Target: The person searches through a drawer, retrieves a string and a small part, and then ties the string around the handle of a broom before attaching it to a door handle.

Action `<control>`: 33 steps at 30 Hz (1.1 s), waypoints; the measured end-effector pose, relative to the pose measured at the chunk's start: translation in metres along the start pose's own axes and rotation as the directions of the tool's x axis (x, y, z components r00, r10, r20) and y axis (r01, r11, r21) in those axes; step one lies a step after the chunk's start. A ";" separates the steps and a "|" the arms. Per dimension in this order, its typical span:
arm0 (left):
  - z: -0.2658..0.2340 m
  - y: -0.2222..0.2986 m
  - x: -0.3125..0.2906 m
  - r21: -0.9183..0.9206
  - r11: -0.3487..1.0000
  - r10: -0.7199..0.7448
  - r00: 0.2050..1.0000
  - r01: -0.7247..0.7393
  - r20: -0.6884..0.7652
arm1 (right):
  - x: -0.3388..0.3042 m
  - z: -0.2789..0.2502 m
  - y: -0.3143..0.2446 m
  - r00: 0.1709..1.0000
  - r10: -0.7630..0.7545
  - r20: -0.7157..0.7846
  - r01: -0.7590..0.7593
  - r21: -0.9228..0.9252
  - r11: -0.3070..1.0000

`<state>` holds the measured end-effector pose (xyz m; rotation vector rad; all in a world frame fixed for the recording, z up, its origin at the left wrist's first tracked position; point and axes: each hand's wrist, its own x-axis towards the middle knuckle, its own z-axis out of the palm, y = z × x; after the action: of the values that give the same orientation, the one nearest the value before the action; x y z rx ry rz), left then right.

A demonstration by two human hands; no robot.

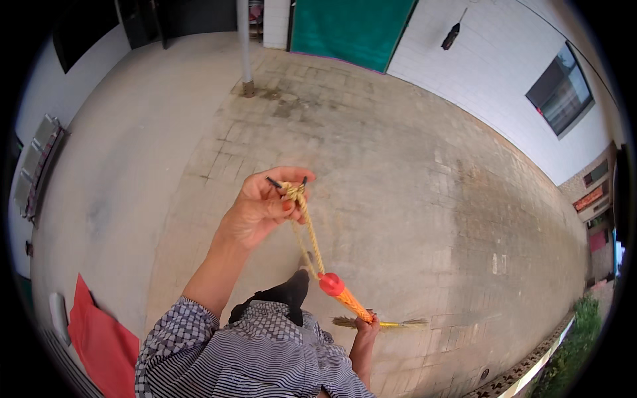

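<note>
1. Two hands, ours, one cord-and-tube piece held between them above paved ground (391, 199).
2. Twisted yellow cord (313, 235), one length: two strands run from a knot (292, 192) down to a red end cap (332, 284). Black tips (273, 182) stand out beside the knot.
3. Orange tube (353, 302), one, patterned, tilted, the red end cap at its upper end.
4. Left hand (249, 215): grip together, thumb and fingers clamped on the cord at the knot.
5. Right hand (367, 324): grip closed round the tube's lower end.
6. Progress, as we judge it: the cord is joined to the capped end and its ends are knotted into a closed loop. Whether the knot needs tightening, we cannot tell.
7. Position: the knot lies within our left grip; the tube extends from our right grip up toward the left, its cap clear of both hands.
8. Straw bristles (344, 322) and a yellow rod (391, 324), seen beside our right hand; whether held or lying beyond, we cannot tell.
</note>
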<state>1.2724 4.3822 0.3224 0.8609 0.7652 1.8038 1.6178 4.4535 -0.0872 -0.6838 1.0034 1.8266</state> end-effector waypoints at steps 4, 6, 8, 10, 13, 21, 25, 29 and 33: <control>0.018 -0.007 0.000 -0.137 0.989 -0.007 0.961 0.047 0.276 | 0.037 -0.022 -0.057 0.887 -0.189 0.421 0.393 -0.473 0.789; 0.016 -0.023 -0.007 -0.267 0.957 -0.017 0.941 0.113 0.339 | 0.059 -0.037 -0.090 0.670 -0.322 0.668 0.742 -0.585 0.328; 0.012 -0.027 -0.016 -0.326 0.927 -0.065 0.936 0.184 0.345 | 0.079 -0.055 -0.087 0.860 -0.304 0.410 0.494 -0.515 0.701; 0.018 -0.032 -0.018 -0.391 0.898 -0.018 0.905 0.201 0.424 | 0.096 -0.053 -0.095 0.940 -0.257 0.225 0.312 -0.261 0.913; 0.026 -0.027 -0.023 -0.311 0.936 -0.002 0.887 0.164 0.462 | 0.115 -0.055 -0.078 0.984 -0.163 0.072 0.169 -0.077 0.983; 0.096 -0.030 -0.008 0.015 1.000 0.014 0.912 -0.022 0.410 | 0.137 -0.018 -0.101 0.784 -0.198 0.588 0.615 -0.692 0.379; 0.162 -0.039 -0.012 -0.042 0.988 0.152 0.851 -0.152 0.503 | 0.134 0.027 -0.136 0.914 -0.186 0.361 0.260 -0.170 0.950; 0.162 -0.024 -0.064 -0.013 0.946 0.287 0.820 -0.324 0.495 | 0.054 0.044 -0.042 0.931 0.187 0.312 -0.122 -0.216 0.969; 0.191 -0.030 -0.097 -0.063 0.913 0.363 0.736 -0.402 0.572 | 0.024 0.020 -0.049 0.943 0.184 0.278 -0.095 -0.307 0.947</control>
<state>1.4723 4.3263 0.3829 1.6111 0.2544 1.7155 1.6504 4.4937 -0.1132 -0.4887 0.5990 2.1541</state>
